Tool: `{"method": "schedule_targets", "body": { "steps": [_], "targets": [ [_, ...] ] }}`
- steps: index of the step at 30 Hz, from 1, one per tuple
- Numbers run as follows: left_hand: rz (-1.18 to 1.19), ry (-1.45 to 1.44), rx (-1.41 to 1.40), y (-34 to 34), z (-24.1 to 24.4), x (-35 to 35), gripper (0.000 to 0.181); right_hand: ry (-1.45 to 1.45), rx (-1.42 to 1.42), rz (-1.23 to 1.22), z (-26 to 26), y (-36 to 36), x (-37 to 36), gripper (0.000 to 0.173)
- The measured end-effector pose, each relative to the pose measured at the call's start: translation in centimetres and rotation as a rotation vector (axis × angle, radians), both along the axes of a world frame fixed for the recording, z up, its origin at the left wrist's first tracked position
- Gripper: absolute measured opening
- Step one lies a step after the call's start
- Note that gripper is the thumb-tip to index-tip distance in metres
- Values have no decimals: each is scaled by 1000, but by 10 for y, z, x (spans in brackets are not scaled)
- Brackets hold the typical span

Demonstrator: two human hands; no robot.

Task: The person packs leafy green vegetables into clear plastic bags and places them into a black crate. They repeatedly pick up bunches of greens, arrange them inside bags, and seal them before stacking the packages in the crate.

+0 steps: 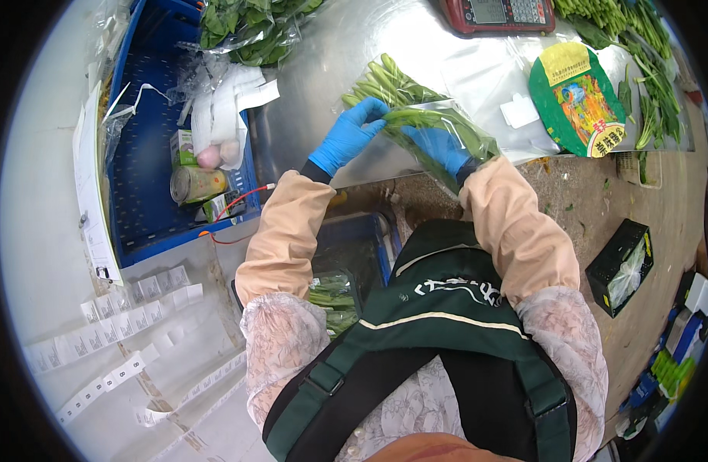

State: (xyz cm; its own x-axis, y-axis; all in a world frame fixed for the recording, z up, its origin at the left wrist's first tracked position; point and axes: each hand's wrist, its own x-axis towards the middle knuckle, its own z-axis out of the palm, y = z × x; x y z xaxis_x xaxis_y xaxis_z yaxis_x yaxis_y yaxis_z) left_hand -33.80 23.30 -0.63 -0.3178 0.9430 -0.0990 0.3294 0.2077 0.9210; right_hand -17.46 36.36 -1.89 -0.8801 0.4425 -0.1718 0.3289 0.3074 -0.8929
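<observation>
A bunch of leafy green vegetables (388, 86) lies in a clear plastic bag (458, 115) at the front edge of a shiny metal table (330, 69). The cut stems point away from me and the leaves towards me. My left hand (351, 136), in a blue glove, pinches the bag and greens at their left side between thumb and fingers. From below, my right hand (437, 147) holds the leafy end. It is gloved in blue too, and clear film and leaves partly cover its fingers.
To the left stands a blue plastic crate (140, 144) with paper strips, a jar (198, 183) and small boxes. A red-framed scale (498, 14) sits at the back. Loose greens (657, 86) and a green printed bag (579, 98) lie right. A black crate (619, 268) is on the floor.
</observation>
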Motion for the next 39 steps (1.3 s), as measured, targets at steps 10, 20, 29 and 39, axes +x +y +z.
{"method": "schedule_targets", "body": {
  "steps": [10,20,29,39],
  "targets": [
    [455,271,245,-9,-25,34,44,-161,-132,-48,81,13,156,26],
    [586,-889,-186,-60,-19,194,56,274,-24,-739,56,347,425,31],
    [118,-790,-202,-46,31,168,34,-610,-263,81,24,118,154,46],
    [384,-942,690,-66,151,24,19,457,-874,68,186,112,42,27]
  ]
}}
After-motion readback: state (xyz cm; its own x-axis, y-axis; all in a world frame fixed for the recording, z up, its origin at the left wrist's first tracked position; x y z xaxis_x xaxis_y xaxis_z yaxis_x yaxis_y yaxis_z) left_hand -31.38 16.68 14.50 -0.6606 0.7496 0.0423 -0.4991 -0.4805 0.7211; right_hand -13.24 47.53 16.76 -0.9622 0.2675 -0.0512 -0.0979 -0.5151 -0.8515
